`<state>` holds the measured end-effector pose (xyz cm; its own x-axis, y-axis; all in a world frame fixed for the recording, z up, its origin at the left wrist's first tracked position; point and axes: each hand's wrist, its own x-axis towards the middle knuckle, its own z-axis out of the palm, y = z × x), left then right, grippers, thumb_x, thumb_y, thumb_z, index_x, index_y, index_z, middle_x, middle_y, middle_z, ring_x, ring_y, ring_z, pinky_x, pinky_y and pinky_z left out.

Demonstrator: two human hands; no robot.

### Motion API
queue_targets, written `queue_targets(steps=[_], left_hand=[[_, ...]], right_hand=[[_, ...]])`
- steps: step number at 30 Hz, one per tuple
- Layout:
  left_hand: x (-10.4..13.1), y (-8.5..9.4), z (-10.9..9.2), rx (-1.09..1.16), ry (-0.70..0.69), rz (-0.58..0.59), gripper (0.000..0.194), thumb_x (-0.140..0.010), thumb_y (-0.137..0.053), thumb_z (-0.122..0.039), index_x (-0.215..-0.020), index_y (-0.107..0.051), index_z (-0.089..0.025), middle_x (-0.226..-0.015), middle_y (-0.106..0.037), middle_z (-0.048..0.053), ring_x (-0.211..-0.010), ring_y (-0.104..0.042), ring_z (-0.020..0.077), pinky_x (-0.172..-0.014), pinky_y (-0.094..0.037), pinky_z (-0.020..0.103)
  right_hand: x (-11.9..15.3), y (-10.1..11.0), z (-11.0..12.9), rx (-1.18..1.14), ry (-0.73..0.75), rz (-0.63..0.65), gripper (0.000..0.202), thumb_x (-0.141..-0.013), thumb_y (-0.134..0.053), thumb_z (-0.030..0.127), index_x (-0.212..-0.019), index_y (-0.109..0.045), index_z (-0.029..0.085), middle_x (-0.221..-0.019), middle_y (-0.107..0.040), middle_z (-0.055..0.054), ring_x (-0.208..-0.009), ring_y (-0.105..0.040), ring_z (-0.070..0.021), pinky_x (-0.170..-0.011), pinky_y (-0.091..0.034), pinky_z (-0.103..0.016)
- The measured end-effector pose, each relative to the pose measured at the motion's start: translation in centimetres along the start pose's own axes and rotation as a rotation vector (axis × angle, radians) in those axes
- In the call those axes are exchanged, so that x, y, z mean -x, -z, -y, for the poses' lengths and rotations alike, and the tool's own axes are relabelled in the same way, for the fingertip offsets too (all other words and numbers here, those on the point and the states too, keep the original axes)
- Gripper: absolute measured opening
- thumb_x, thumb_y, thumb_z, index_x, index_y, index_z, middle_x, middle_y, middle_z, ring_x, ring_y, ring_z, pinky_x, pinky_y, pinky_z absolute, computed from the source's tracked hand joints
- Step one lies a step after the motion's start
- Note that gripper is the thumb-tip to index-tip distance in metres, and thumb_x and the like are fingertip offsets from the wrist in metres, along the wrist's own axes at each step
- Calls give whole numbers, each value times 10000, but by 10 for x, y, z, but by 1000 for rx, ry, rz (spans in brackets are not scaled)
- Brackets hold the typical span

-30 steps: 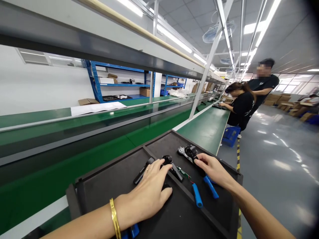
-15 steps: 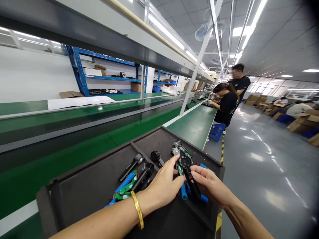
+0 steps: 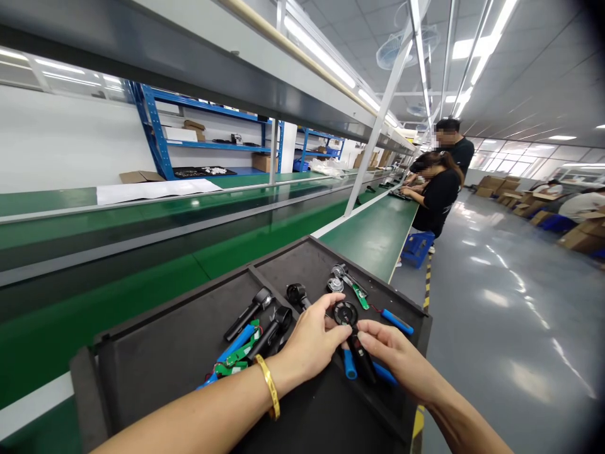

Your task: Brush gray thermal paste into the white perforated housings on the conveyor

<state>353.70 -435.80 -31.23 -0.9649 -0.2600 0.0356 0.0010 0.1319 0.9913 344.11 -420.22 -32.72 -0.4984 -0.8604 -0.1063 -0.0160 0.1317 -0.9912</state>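
A black handheld fan housing [image 3: 345, 313], with a round ring-shaped head and a straight handle, is held over the tray between both hands. My left hand [image 3: 314, 334] grips the head's left side with thumb and fingers. Against the upper handle, the thumb and fingertips of my right hand [image 3: 392, 350] are pinched. Blue cylindrical batteries [image 3: 350, 366] show beneath and beside the handle. Just beyond the head lie a silver round motor [image 3: 335, 285] and a green circuit board [image 3: 361, 297], wired to another blue battery [image 3: 397, 321].
The black tray [image 3: 155, 353] has raised edges and a divider. Several black fan housings [image 3: 248, 315] lie left of my hands with green boards [image 3: 243, 350]. A green conveyor [image 3: 179, 271] runs behind. Two people [image 3: 437, 189] are farther along the bench, near a blue stool [image 3: 416, 248].
The fan housing has shifted slightly left and down, away from the green board and motor, which now show more fully. My left thumb has come onto the housing.
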Motion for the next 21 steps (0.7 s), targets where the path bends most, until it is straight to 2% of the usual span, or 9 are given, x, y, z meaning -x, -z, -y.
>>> queue_targets(steps=[7,11,13,16,19,21], left_hand=[[-4,2,6,116,13,16,485,-736,-604,-120,-1201,-471,-153,-952,-627,67,-679,-637,156,-678,-506,304],[-8,5,8,124,54,-8,482,-737,-603,-96,-1202,-485,-139,-965,-629,66,-689,-626,129,-682,-503,266],[-18,10,8,52,70,-82,466,-731,-612,-86,-1184,-516,-135,-939,-647,63,-722,-622,127,-687,-493,242],[-40,23,6,-46,80,-164,465,-720,-638,-110,-1174,-541,-134,-871,-666,58,-709,-617,135,-656,-485,230],[-55,35,3,-140,93,-153,484,-727,-646,-194,-1191,-527,-126,-754,-664,40,-622,-614,149,-557,-468,226],[-65,45,5,-217,112,-101,522,-758,-612,-265,-1230,-476,-88,-604,-628,13,-513,-587,162,-463,-426,229]], right_hand=[[-2,-5,1,45,20,-2,377,-840,-544,513,-993,-654,186,-948,-656,-77,-934,-585,-217,-869,-419,-342],[-8,-2,-4,195,8,-54,402,-840,-514,531,-971,-660,180,-890,-665,-62,-839,-592,-202,-749,-449,-302],[-18,7,-7,385,40,-144,412,-852,-469,526,-974,-654,179,-861,-664,-57,-796,-596,-199,-708,-456,-300],[-41,19,-2,595,73,-303,382,-871,-410,457,-980,-629,164,-898,-665,-78,-795,-611,-206,-736,-467,-329],[-59,16,11,710,-21,-406,307,-837,-470,400,-983,-610,169,-932,-671,-97,-834,-631,-226,-753,-471,-350],[-72,10,20,783,-110,-425,315,-753,-590,452,-914,-617,183,-929,-681,-105,-883,-637,-271,-769,-475,-382]])
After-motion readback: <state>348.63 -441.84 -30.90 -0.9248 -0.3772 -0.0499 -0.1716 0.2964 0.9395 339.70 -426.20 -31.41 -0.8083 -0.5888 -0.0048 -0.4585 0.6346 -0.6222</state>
